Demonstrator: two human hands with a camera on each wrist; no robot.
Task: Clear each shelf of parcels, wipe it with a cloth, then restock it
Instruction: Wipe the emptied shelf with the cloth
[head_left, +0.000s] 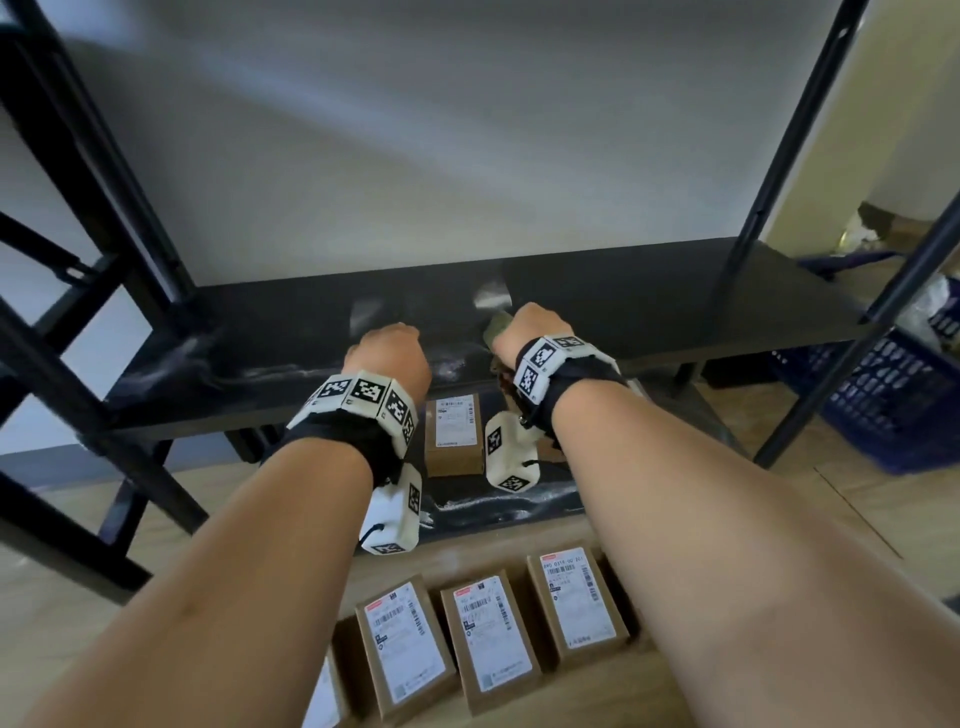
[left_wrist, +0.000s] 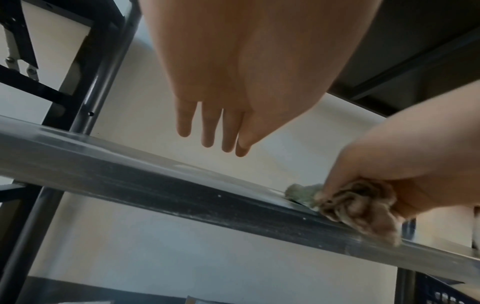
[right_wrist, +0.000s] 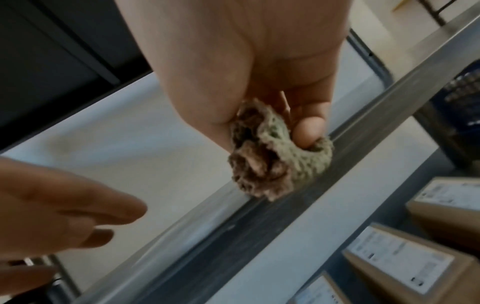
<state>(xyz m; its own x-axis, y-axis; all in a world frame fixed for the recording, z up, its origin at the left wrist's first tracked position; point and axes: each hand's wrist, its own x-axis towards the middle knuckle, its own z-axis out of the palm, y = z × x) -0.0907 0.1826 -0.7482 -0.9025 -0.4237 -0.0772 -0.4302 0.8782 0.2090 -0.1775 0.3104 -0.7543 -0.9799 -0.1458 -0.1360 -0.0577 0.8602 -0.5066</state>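
Note:
A black shelf (head_left: 649, 306) of the rack carries no parcels and shows pale dust streaks near its front edge (left_wrist: 155, 191). My right hand (head_left: 535, 332) grips a bunched green-brown cloth (right_wrist: 272, 156) (left_wrist: 358, 207) and holds it against that front edge. My left hand (head_left: 389, 353) hovers just left of it over the shelf, fingers (left_wrist: 207, 125) straight and empty. One brown parcel (head_left: 453, 434) with a white label lies on the lower shelf under my wrists. Several labelled parcels (head_left: 488, 639) (right_wrist: 405, 259) lie in a row on the wooden floor below.
Black rack posts (head_left: 789, 135) rise at both sides, with cross braces (head_left: 67, 270) at the left. A blue slotted crate (head_left: 893, 395) stands on the floor to the right of the rack. A pale wall backs the shelf.

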